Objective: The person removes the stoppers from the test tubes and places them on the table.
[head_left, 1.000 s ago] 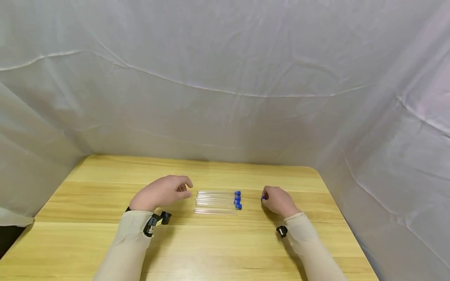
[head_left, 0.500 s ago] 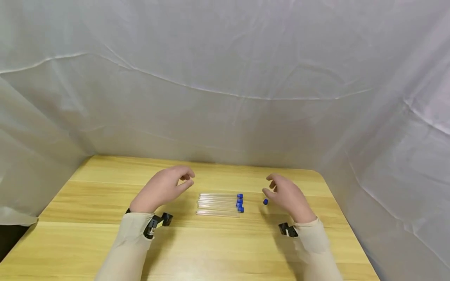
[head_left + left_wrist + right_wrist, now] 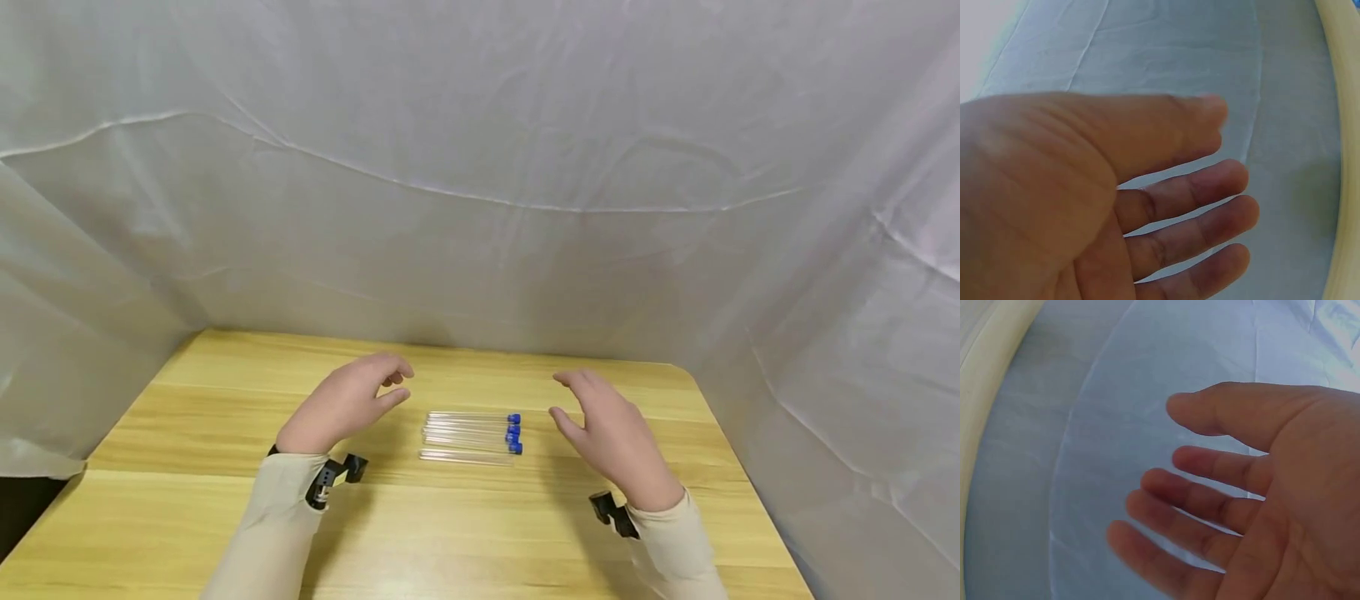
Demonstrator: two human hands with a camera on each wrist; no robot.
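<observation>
Both hands are up off the tabletop [image 3: 225,433] here, one on either side of the row of test tubes [image 3: 471,435]. The tubes lie flat on the wood, side by side, four clear tubes by the look of it; three show blue caps [image 3: 513,433] at the end nearer the right hand, and the nearest tube shows no cap.

The left hand [image 3: 347,403] hovers just to the left of the tubes, near their bare ends, touching nothing. Its fingers [image 3: 1191,212] are loosely spread and lightly bent, empty, as the left wrist view confirms: only pale cloth behind them.

The right hand [image 3: 609,432] hangs on the other side of the tubes, near the capped ends but apart from them. Its fingers [image 3: 1210,506] are spread wide and relaxed, nothing in the palm.

Beyond the tubes, a white cloth backdrop [image 3: 480,183] wraps around the far and side edges of the tabletop. Beige sleeves [image 3: 273,517] cover both forearms.
</observation>
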